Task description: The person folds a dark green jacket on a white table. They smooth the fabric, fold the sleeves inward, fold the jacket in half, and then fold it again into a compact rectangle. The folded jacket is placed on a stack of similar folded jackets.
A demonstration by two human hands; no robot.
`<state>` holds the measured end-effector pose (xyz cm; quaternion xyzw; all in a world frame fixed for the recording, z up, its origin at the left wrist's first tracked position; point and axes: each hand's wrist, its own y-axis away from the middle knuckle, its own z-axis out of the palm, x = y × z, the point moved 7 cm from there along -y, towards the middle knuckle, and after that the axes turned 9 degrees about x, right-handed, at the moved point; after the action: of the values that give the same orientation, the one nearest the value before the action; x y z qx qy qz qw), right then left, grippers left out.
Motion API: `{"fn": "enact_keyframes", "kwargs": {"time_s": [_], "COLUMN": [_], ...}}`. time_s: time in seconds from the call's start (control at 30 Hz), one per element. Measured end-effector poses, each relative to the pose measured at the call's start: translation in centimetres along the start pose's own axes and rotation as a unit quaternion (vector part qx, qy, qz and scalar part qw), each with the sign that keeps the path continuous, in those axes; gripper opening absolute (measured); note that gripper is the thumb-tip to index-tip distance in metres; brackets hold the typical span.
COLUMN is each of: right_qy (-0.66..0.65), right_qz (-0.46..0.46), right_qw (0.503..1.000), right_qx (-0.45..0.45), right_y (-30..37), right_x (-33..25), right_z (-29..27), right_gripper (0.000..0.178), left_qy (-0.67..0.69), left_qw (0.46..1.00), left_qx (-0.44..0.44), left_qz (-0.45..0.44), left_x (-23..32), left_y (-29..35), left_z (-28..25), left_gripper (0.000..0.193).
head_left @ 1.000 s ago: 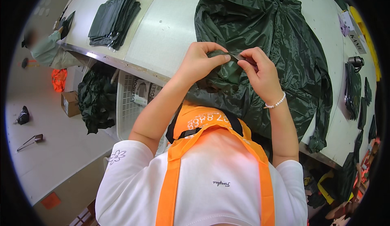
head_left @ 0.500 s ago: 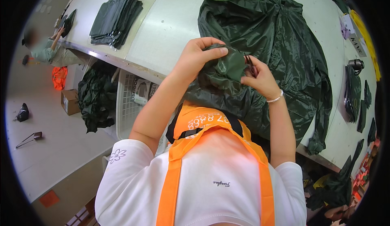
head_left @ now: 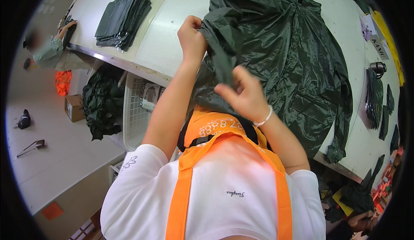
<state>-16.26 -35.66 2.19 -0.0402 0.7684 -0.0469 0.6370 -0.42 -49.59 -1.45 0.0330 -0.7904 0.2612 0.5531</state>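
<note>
one left hand (head_left: 192,39), curled at upper centre, fingers gripping dark green garment (head_left: 276,45); right hand (head_left: 248,95) mid-frame, blurred, hold unclear.

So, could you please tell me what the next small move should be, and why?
Perhaps the left hand should lay the bunched part of the dark green garment flat: it holds that part gathered, while the rest lies mostly spread on the table. The right hand is blurred, so its grip is unclear.

cardboard box (head_left: 75,108) | white plastic basket (head_left: 132,130) | orange bundle (head_left: 63,82) | white box (head_left: 376,37)
</note>
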Motion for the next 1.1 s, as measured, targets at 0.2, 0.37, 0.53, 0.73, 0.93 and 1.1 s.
{"fn": "enact_keyframes", "kwargs": {"time_s": [0.2, 0.37, 0.53, 0.73, 0.93, 1.1], "right_qy": [-0.121, 0.12, 0.091, 0.178, 0.134, 0.138], "right_qz": [0.001, -0.061, -0.11, -0.187, -0.215, -0.177], "right_qw": [0.968, 0.926, 0.93, 0.94, 0.948, 0.967], "right_qx": [0.22, 0.354, 0.337, 0.223, 0.191, 0.123], "right_y": [-1.7, -0.5, -0.1, 0.6, 1.7, 1.9], "right_x": [1.8, 2.4, 1.0, -0.7, -1.6, -1.6], "right_z": [-5.7, -13.0, -11.3, -8.3, -6.8, -5.5], "right_gripper": [0.022, 0.023, 0.025, 0.025, 0.025, 0.027], "left_qy": [0.138, -0.01, 0.024, 0.02, -0.07, -0.034], "left_qw": [0.954, 0.997, 0.983, 0.971, 0.934, 0.92], "left_qx": [-0.246, -0.079, -0.059, -0.083, -0.059, -0.088], "left_qz": [-0.102, -0.02, 0.173, 0.222, 0.345, 0.382], "left_x": [6.1, 6.7, 9.8, 10.6, 13.7, 13.3], "left_y": [7.9, 5.7, 7.1, 8.0, 9.0, 9.7], "left_z": [0.9, -4.1, -4.7, -5.0, -4.7, -4.5], "left_gripper": [0.012, 0.025, 0.027, 0.028, 0.032, 0.028]}}
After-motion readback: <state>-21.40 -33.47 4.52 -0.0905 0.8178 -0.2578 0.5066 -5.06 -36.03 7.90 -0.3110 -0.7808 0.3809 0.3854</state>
